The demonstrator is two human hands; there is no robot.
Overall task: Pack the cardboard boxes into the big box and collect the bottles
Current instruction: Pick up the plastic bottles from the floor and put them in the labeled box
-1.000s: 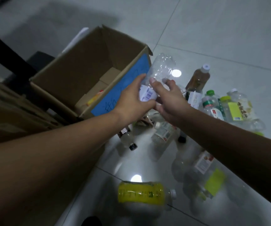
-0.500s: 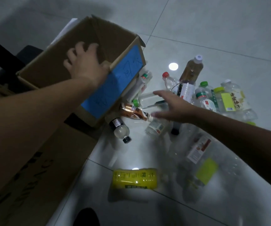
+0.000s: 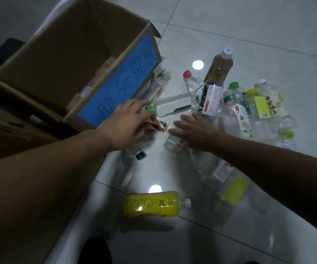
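The big open cardboard box (image 3: 64, 60) with a blue handwritten label (image 3: 119, 86) stands on the floor at the left. Beside it lie several plastic bottles: a brown-labelled one (image 3: 156, 125), a clear flat one (image 3: 173, 107), a small clear one (image 3: 173, 143) and a yellow one (image 3: 152, 204). My left hand (image 3: 127, 124) is spread over the brown-labelled bottle, fingers apart and not closed around it. My right hand (image 3: 192, 130) hovers with fingers extended over the small clear bottle. A clear bottle shows faintly inside the box.
More bottles cluster at the right, among them an upright tea bottle (image 3: 218, 67) and a green-capped one (image 3: 234, 107). A black-capped bottle (image 3: 140, 155) lies under my left wrist. Flattened cardboard (image 3: 11, 130) lies left of the box. A dark shape (image 3: 94, 250) sits at the bottom edge.
Both hands held a clear bottle by the box; my left hand carried it inside. That hand has now come down to the bottles on the floor, and my right hand has dropped lower.
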